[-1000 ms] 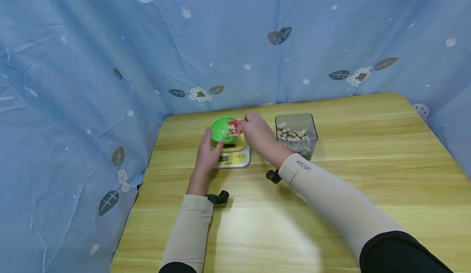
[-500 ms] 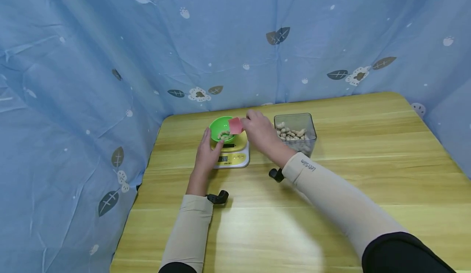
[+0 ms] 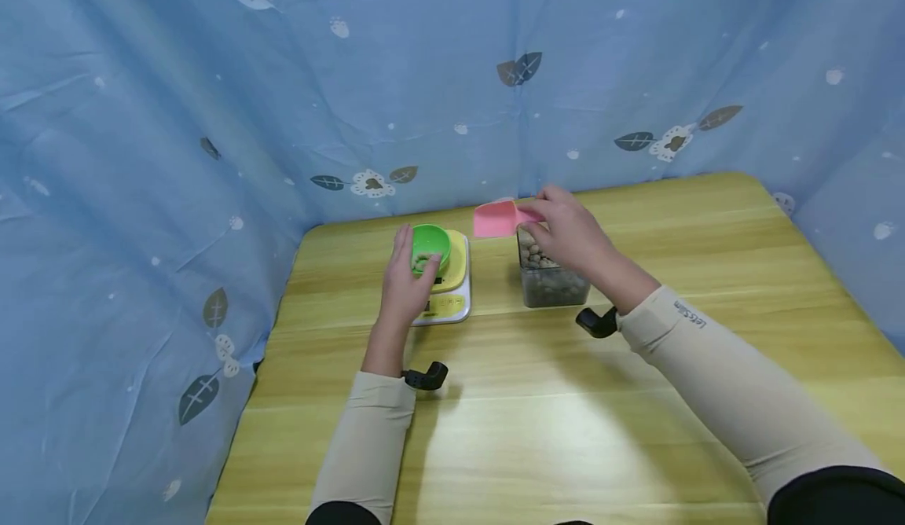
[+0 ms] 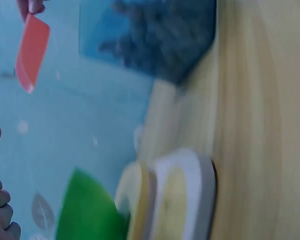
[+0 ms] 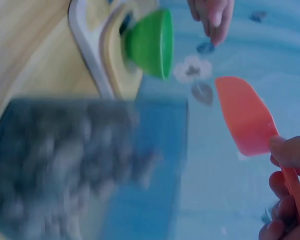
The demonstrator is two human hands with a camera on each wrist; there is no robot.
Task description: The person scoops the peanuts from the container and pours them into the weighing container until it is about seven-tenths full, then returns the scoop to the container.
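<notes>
Nearest the person, two black sleeve ends [image 3: 834, 497] showed along the lower edge, and from them beige arm covers [image 3: 728, 387] ran forward over the wooden table [image 3: 523, 423], the one on the right arm bearing dark lettering near its cuff. A small black camera [image 3: 426, 376] sat at the left wrist, and another like it at the right. Beyond the left cuff, the left hand [image 3: 408, 285] was raised beside the green bowl [image 3: 433, 240], its thumb and fingers spread apart around nothing; the right wrist view showed a gap between that hand and the bowl. Next came the kitchen scale [image 3: 456, 306], its white base and yellow front panel partly covered by the left hand, so the display could not be read. To its right on the table stood the clear grey box [image 3: 555, 289], with a heap of pale nuts [image 3: 533, 257] inside, partly hidden from above by the right hand [image 3: 571, 230]. The bowl rested upright on the scale's yellow platform, with a few nuts low in it on the near side. The right hand was clamped on the handle of the pink scoop [image 3: 495, 219], thumb against curled fingers, and held it in the air near the box's far left corner, the blade pointing left, apart from both box and bowl. Behind the table's far edge hung a blue curtain [image 3: 438, 77] printed with leaves, flowers and paw marks
</notes>
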